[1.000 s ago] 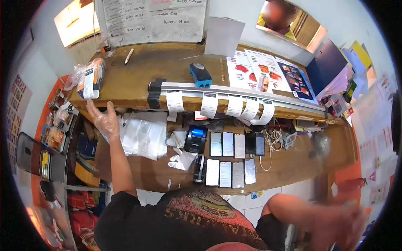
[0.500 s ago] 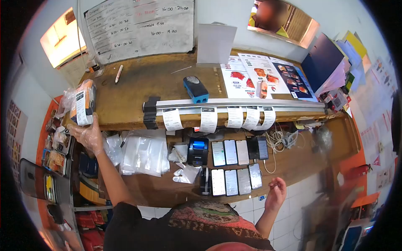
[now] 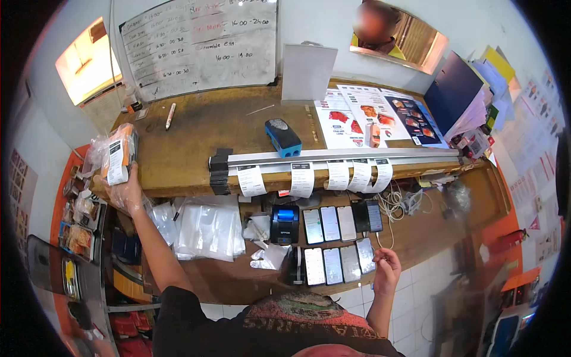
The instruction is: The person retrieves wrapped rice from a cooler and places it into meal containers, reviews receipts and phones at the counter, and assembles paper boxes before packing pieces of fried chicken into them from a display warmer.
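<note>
My left hand [image 3: 128,191], in a clear plastic glove, is closed round the lower end of a bagged orange-and-black box [image 3: 128,149]. The box is at the left end of the wooden counter, with a printed receipt [image 3: 116,162] on its front. Clear plastic from the bag bunches up on its left. My right hand [image 3: 386,272] is raised at the lower right, fingers curled in and nothing showing in them. Its fingertips are beside the end phone [image 3: 365,256] of the front row. Two rows of phones [image 3: 329,223] lie on the lower shelf.
Several receipts [image 3: 302,179] hang from a metal rail [image 3: 345,156] along the counter edge. Below are clear plastic bags [image 3: 208,229] and a small black printer [image 3: 285,225]. On top lie a blue-and-black device [image 3: 283,138], a marker [image 3: 171,116] and menu sheets [image 3: 369,113]. A person [image 3: 376,30] shows through the wall opening.
The view has tilted and shifted slightly. My left hand still grips the bagged box, which has turned a little. My right hand has moved left, closer to the phones.
</note>
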Demonstrator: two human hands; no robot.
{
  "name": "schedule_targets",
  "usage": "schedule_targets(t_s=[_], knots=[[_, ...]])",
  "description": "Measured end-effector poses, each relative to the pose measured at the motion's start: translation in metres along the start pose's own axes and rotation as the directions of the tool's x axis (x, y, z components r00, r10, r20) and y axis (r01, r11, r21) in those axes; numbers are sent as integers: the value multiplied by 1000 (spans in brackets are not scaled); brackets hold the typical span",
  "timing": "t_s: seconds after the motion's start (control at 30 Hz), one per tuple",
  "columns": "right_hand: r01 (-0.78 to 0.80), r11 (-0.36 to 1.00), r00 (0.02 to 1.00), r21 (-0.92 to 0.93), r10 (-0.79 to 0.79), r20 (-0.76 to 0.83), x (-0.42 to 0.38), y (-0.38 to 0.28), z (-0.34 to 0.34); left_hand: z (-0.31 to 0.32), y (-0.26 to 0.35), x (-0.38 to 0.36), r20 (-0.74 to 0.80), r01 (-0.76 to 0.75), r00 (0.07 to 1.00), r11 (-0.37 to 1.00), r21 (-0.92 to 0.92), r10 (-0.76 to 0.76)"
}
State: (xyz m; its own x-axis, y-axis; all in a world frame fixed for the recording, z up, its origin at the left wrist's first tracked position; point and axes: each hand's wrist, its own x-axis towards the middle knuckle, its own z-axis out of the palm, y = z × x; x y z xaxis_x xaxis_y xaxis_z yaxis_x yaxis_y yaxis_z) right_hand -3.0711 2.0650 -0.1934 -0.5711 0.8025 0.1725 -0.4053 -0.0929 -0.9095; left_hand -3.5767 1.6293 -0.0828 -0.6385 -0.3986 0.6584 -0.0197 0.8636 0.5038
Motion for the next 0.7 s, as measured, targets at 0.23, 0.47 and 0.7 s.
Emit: schedule_targets(t_s=[0.23, 0.47, 0.7], knots=[[-98, 994, 995, -39, 97, -34, -7, 6, -2, 32, -31, 6, -53, -29, 998, 992, -123, 23], [-351, 927, 928, -128, 327, -177, -12, 32, -25, 30, 7, -36, 52, -86, 993, 940, -331, 109], [-448, 891, 882, -75, 426, -201, 3, 78, -36, 49, -18, -32, 37, -142, 988, 974, -177, 151]])
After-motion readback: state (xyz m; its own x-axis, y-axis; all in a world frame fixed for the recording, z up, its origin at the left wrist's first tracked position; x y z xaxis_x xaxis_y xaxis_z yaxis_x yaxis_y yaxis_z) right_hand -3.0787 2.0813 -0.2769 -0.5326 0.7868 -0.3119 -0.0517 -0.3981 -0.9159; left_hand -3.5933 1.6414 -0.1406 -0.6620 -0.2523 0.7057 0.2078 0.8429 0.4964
